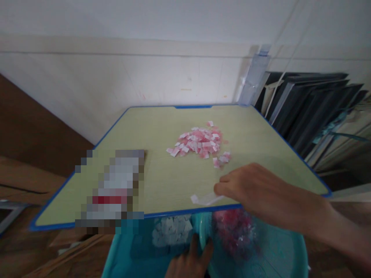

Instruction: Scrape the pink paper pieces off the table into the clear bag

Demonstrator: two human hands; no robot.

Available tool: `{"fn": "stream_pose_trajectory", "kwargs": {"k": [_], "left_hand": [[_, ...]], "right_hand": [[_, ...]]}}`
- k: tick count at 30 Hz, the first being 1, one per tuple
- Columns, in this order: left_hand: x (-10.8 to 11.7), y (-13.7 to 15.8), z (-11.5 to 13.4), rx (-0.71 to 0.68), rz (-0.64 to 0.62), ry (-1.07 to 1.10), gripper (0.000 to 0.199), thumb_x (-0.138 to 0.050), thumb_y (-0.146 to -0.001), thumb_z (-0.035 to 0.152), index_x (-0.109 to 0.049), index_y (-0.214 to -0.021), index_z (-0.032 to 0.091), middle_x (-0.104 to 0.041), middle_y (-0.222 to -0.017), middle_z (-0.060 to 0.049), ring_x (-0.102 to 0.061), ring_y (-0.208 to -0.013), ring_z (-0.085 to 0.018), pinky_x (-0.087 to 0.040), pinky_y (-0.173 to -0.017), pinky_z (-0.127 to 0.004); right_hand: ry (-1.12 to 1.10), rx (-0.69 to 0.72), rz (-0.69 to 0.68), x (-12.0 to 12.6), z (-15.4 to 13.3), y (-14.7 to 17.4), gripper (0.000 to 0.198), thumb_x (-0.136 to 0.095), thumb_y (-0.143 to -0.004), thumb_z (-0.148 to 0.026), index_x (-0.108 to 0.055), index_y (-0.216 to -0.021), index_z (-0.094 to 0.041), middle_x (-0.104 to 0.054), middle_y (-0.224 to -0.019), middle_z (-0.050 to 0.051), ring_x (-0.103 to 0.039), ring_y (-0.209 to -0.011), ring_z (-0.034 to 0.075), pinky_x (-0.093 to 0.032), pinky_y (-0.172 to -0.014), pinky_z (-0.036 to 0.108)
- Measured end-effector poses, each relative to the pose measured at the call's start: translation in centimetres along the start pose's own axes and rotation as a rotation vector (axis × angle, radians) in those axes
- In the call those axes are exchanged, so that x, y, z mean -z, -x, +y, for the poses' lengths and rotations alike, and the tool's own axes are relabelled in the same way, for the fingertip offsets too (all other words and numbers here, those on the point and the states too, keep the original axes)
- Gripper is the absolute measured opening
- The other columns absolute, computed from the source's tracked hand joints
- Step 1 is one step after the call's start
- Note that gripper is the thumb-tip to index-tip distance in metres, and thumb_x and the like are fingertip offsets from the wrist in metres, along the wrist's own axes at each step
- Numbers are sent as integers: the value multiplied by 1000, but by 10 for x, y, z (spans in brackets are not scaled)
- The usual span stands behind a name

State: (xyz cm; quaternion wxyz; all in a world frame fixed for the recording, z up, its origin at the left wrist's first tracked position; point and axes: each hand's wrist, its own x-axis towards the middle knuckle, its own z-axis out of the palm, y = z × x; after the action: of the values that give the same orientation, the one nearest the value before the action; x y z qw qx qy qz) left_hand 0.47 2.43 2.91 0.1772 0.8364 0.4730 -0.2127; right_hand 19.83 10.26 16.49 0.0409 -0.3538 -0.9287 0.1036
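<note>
My right hand (242, 185) is closed just above the near edge of the board, fingertips pinched on a thin translucent strip (210, 199). A whiter square piece sits at the strip's left end; I cannot make out its exact kind. Low in the view, my left hand (188, 262) reaches into a teal tub (300, 251). Its thumb and one finger stand apart beside the tub's divider (203, 229), and nothing shows between them. Left of the divider lie several small white pieces (172, 231); to its right are red and pink pieces in shiny clear plastic (236, 231).
A pile of small pink and white packets (199, 141) lies on the blue-edged board (162, 173). A pixelated block (118, 185) covers something at left. A clear plastic bottle (253, 79) leans on the wall; dark panels (313, 104) stand at right.
</note>
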Motion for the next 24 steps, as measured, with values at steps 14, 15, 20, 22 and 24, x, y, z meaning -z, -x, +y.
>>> {"fn": "stream_pose_trajectory", "kwargs": {"k": [14,15,20,22,24], "left_hand": [[-6,1,1,-8,49,34,60,-51,-74,8,-45,-128,34,-50,-129,-21,-66,-74,-29,-55,-59,-40],[-7,1,1,-11,48,23,61,-51,-74,9,-45,-129,34,-50,-129,-21,-66,-74,-28,-55,-58,-39],[-15,1,1,-3,105,-9,62,-48,-73,7,-46,-127,37,-55,-126,-16,-67,-70,-24,-55,-56,-34],[-16,1,1,-6,122,-15,64,-48,-71,6,-46,-127,37,-55,-126,-16,-67,-69,-24,-55,-56,-33],[-16,0,1,-15,124,-28,66,-48,-70,4,-46,-128,35,-55,-125,-16,-67,-70,-24,-55,-56,-33]], "right_hand": [[60,-35,63,-4,20,-64,29,-51,-77,-11,-59,-105,-13,-65,-103,10,-57,-94,22,-38,-76,32],[50,-14,69,-5,17,-66,29,-51,-76,-11,-59,-105,-13,-64,-105,11,-56,-96,23,-39,-78,32],[33,47,119,-13,-8,-74,26,-49,-75,-10,-61,-98,-14,-66,-88,9,-58,-81,20,-38,-68,31],[36,55,135,-16,-16,-76,23,-50,-74,-10,-60,-94,-15,-66,-83,8,-57,-75,18,-35,-63,29],[34,71,148,-18,-21,-78,19,-50,-74,-12,-60,-90,-16,-65,-78,6,-56,-71,17,-32,-58,29]]}}
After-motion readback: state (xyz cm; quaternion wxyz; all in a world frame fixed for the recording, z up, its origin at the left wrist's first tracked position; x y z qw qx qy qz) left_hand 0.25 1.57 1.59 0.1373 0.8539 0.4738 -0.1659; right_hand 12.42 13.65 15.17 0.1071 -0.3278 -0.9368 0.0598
